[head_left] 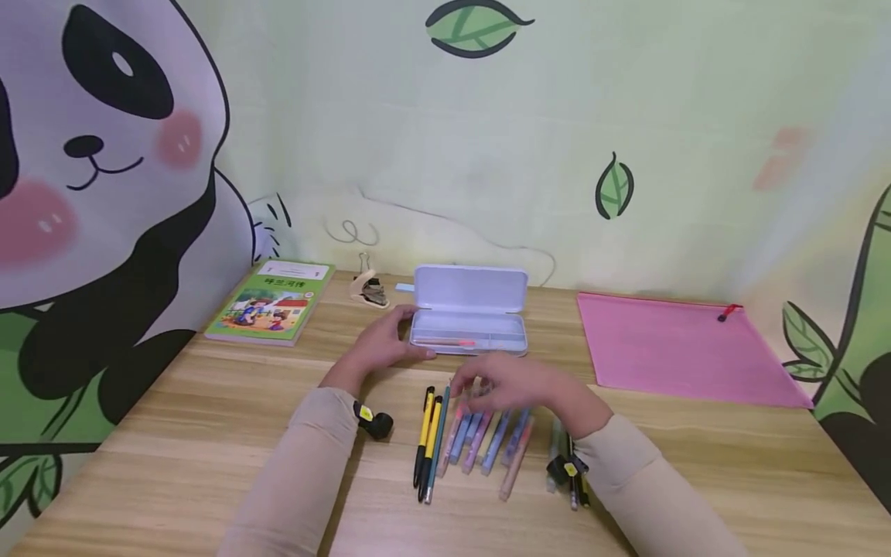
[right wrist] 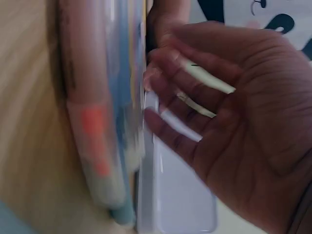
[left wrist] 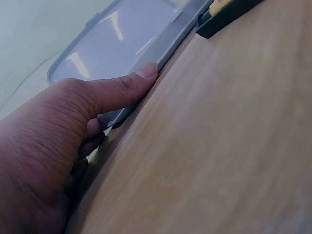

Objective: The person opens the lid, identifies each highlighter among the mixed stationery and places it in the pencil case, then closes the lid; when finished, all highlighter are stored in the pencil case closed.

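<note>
A pale lavender pencil case point(head_left: 469, 290) stands with its lid raised, and a pink-orange pen point(head_left: 445, 343) lies in its front compartment. My left hand point(head_left: 379, 340) holds the case's left end; in the left wrist view the thumb point(left wrist: 122, 90) presses its front wall. Over the tops of several pastel highlighters point(head_left: 476, 449) hovers my right hand point(head_left: 515, 379). Its fingers are loosely bent with nothing between them in the right wrist view. Left of the highlighters lie two yellow-and-black pens point(head_left: 423, 441) and a teal pencil point(head_left: 436, 449).
A green picture book point(head_left: 274, 302) lies at the back left, beside a black binder clip point(head_left: 362, 263). At the right is a pink zip pouch point(head_left: 682, 348). More pens point(head_left: 574, 495) lie partly hidden under my right wrist. A painted wall borders the table.
</note>
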`<action>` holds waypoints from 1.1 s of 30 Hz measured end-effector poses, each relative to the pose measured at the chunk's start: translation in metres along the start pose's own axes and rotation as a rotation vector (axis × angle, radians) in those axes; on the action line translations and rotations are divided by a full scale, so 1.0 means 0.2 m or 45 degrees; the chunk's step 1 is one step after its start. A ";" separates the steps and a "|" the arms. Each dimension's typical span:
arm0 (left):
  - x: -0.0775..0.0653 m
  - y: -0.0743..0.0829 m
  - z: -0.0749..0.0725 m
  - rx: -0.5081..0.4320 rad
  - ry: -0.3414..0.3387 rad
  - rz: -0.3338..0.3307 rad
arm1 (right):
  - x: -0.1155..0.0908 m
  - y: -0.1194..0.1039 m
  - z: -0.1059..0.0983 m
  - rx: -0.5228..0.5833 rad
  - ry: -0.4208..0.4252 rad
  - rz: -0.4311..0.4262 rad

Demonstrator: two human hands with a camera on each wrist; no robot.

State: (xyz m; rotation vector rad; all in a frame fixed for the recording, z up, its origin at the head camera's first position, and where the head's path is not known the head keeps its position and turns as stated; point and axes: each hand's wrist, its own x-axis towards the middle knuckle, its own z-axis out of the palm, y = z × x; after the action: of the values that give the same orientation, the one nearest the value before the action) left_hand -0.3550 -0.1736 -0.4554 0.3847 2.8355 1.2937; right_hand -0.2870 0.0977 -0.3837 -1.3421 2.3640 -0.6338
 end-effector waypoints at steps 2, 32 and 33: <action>0.00 0.00 0.00 -0.001 -0.006 -0.006 | 0.00 0.00 0.02 -0.010 -0.018 0.029; -0.01 0.02 -0.02 0.041 -0.009 -0.024 | 0.03 -0.03 0.06 -0.340 -0.037 -0.085; -0.01 0.02 -0.01 0.041 -0.009 -0.023 | 0.03 -0.02 0.06 -0.339 -0.038 -0.088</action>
State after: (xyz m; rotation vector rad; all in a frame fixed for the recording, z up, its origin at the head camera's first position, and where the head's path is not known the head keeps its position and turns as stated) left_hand -0.3522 -0.1736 -0.4505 0.3629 2.8508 1.2422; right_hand -0.2811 0.0876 -0.3913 -1.5369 2.4524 -0.3215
